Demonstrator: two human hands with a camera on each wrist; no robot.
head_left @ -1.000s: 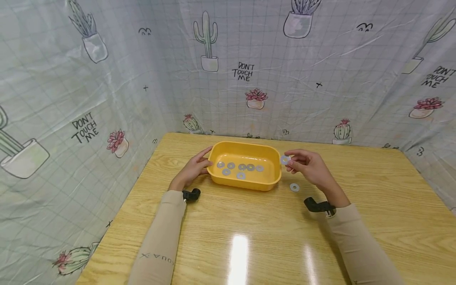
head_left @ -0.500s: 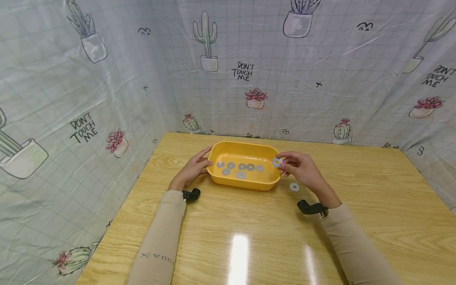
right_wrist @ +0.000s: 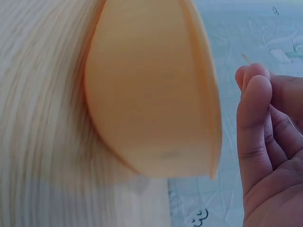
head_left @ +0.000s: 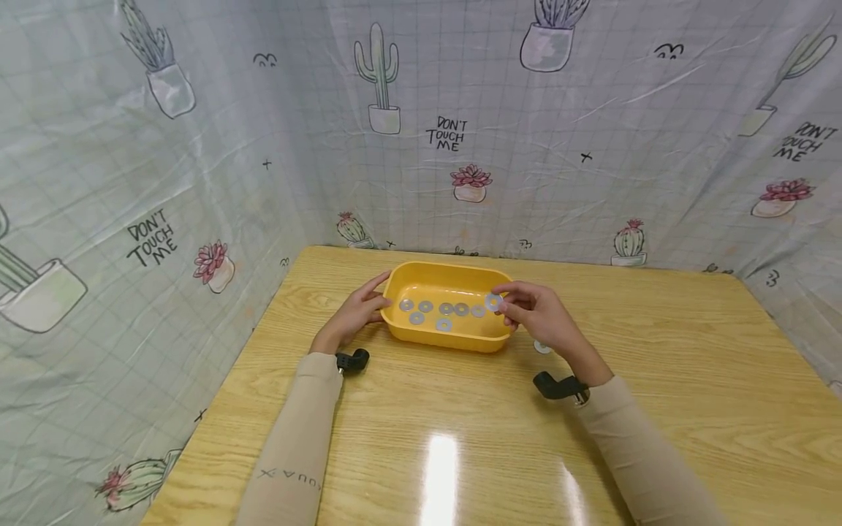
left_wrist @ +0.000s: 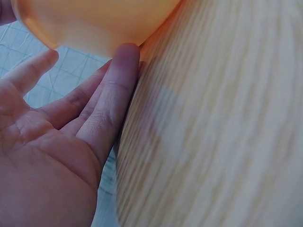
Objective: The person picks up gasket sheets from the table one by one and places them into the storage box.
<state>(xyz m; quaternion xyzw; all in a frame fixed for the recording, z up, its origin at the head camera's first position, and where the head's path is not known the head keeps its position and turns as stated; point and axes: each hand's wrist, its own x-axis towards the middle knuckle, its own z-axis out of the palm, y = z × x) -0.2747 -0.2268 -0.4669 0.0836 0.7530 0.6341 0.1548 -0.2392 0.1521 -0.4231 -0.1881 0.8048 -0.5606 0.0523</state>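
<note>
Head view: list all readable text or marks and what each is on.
"DON'T TOUCH ME": printed on the cactus backdrop sheet, at centre back, on the left and at the right edge.
Small lettering on the left sleeve: upside down, too unclear to read.
Yellow tray, washers and table: no text.

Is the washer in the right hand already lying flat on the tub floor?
No: in the head view the right hand pinches the washer above the yellow tub, while six others lie flat inside.
</note>
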